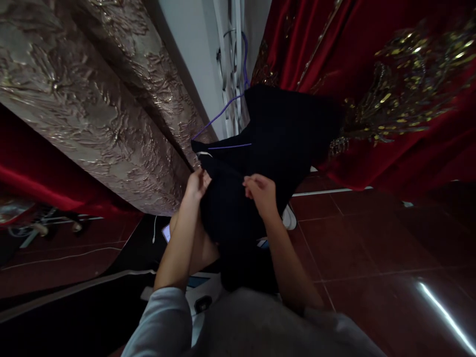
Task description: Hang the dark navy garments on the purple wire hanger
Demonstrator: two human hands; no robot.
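A black garment hangs on a purple wire hanger, its lower part falling over my lap. My left hand is closed on the garment's left edge, just below a small pale strip on the cloth. In front of the dark fabric, my right hand has its thumb and fingers pinched together. What is between those fingertips is too dark and small to make out. Part of the hanger's purple lower bar shows across the garment's opening.
The hanger hooks onto a folding metal lattice. Beige textured fabric hangs at left, red cloth with gold sequins at right. A lit phone lies near my left forearm. Reddish floor tiles stretch to the right.
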